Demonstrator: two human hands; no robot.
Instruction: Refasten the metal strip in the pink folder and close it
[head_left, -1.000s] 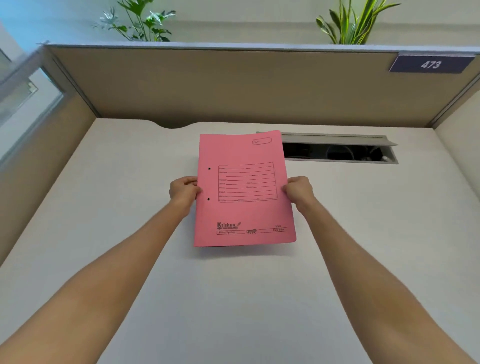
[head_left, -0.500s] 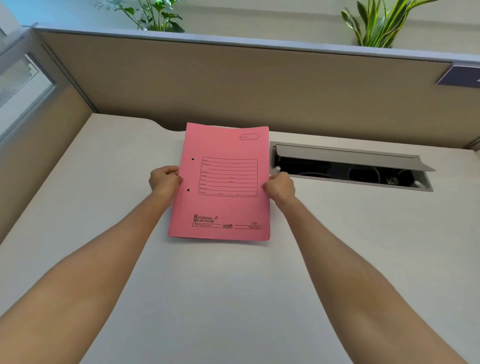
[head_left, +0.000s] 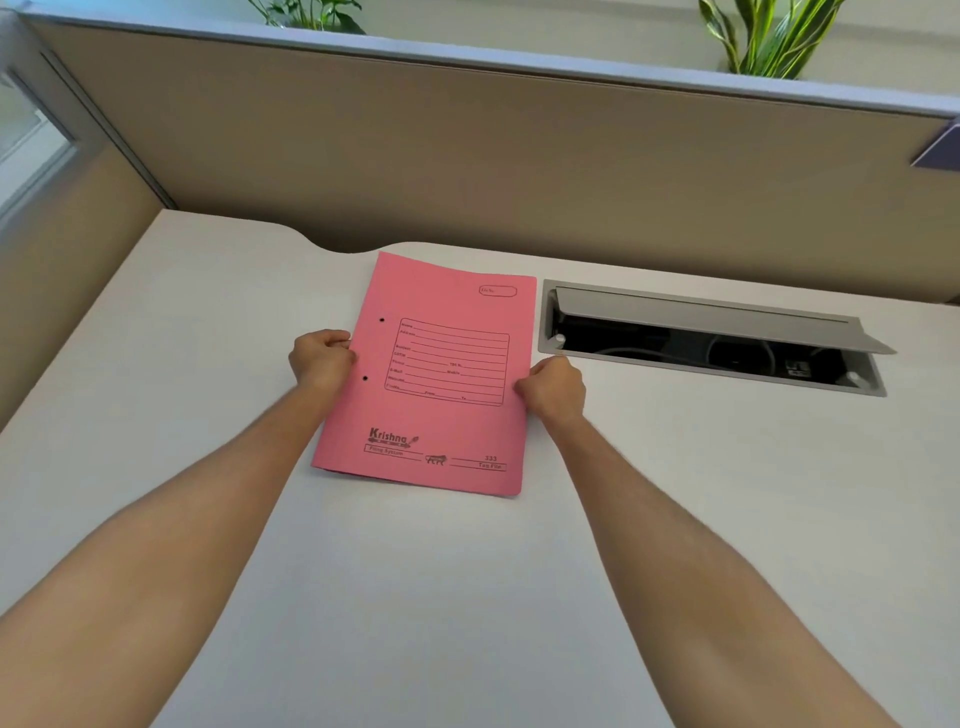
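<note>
The pink folder (head_left: 441, 405) is closed, front cover up, with a printed form box and two punched holes near its left edge. It lies flat or nearly flat on the white desk (head_left: 415, 597). My left hand (head_left: 322, 358) grips the folder's left edge beside the holes. My right hand (head_left: 553, 389) grips its right edge. The metal strip is hidden inside the closed cover.
An open cable hatch (head_left: 711, 338) with a raised grey lid sits in the desk just right of the folder. Beige partition walls (head_left: 467, 156) close off the back and the left side. Plants (head_left: 763, 36) stand behind the partition.
The folder, held by both hands, has come down from slightly above the desk onto its surface. The camera view has shifted left and down.
</note>
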